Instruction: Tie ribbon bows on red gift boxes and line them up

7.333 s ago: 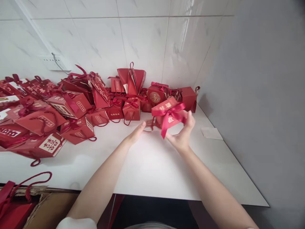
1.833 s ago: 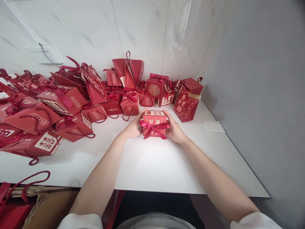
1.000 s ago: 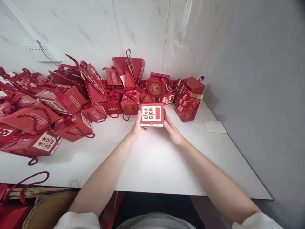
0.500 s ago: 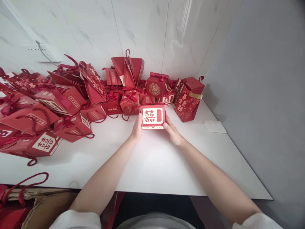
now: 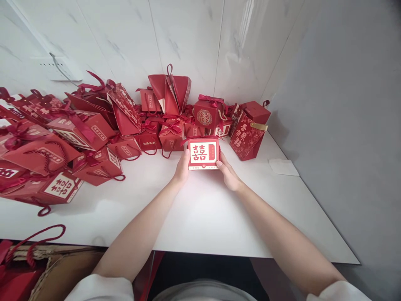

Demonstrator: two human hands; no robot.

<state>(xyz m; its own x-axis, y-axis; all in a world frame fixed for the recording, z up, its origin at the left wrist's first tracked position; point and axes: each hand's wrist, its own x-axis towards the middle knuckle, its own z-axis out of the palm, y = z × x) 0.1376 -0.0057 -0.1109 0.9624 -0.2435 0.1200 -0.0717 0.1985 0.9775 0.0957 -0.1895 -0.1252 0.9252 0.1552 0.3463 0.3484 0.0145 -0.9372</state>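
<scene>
Between my two hands is a small red gift box (image 5: 203, 154) with a white panel and a red double character on its front. My left hand (image 5: 182, 169) grips its left side, and my right hand (image 5: 229, 173) grips its right side with the thumb at the lower front corner. A red ribbon shows along the box's top edge. Just behind it stand more red boxes, among them a ribboned box with a round gold emblem (image 5: 205, 116) and a small box with a bow (image 5: 172, 137).
Many red gift boxes (image 5: 97, 167) are piled on the left of the white table (image 5: 213, 217). A tall red box with a gold strap (image 5: 249, 133) stands at the right, near a white paper (image 5: 283, 167). A cardboard carton (image 5: 72, 267) sits below the table's front edge at lower left.
The whole view has shifted very slightly. My hands keep the same hold on the gift box, and the other boxes have not moved.
</scene>
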